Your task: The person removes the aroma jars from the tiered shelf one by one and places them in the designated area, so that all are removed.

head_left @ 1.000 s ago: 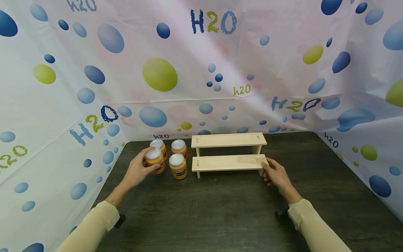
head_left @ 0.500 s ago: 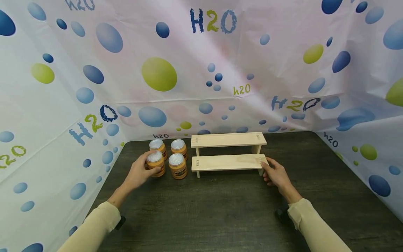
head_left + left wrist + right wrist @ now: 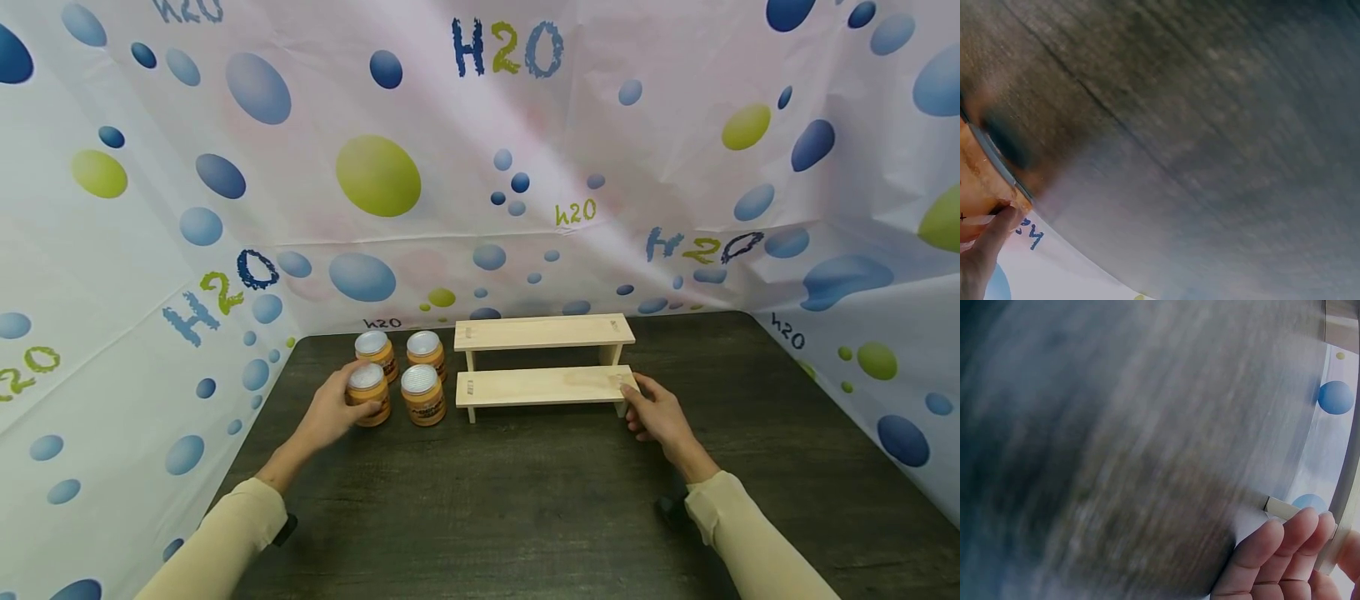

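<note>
My left hand (image 3: 333, 408) grips an orange jar (image 3: 378, 393) with a silver lid, thumb on its near side and fingers behind it. It is the front left one in a group of similar jars. Beside it is the front right jar (image 3: 424, 405), with the back left jar (image 3: 387, 358) and back right jar (image 3: 435, 357) behind. A pale wooden two-step stand (image 3: 543, 387) is to their right. My right hand (image 3: 663, 421) pinches the right end of its lower step, thumb on top. In the right wrist view, fingers (image 3: 1260, 544) curl beneath the board.
Everything stands on a dark wood-grain table (image 3: 480, 508). A white sheet (image 3: 465, 125) with blue and green spots and H2O lettering encloses the back and sides. The stand's upper step (image 3: 543, 332) lies close to the back sheet.
The jar in my left hand has come down slightly and sits lower in the head view, level with the front right jar. My right hand stays at the stand's end.
</note>
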A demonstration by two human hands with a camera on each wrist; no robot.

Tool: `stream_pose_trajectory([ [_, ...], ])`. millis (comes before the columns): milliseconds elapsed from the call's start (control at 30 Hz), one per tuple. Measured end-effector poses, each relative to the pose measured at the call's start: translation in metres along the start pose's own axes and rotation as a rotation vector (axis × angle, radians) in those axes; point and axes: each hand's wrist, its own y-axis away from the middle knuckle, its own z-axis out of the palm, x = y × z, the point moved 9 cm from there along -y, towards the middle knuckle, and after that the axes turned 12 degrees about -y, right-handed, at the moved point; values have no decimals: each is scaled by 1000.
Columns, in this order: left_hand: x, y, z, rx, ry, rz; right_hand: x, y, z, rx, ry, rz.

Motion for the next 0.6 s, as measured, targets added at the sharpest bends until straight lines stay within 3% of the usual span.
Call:
stream_pose_trajectory([
  [600, 3, 1, 5, -16, -11, 13, 0, 0, 0, 0, -2, -10],
])
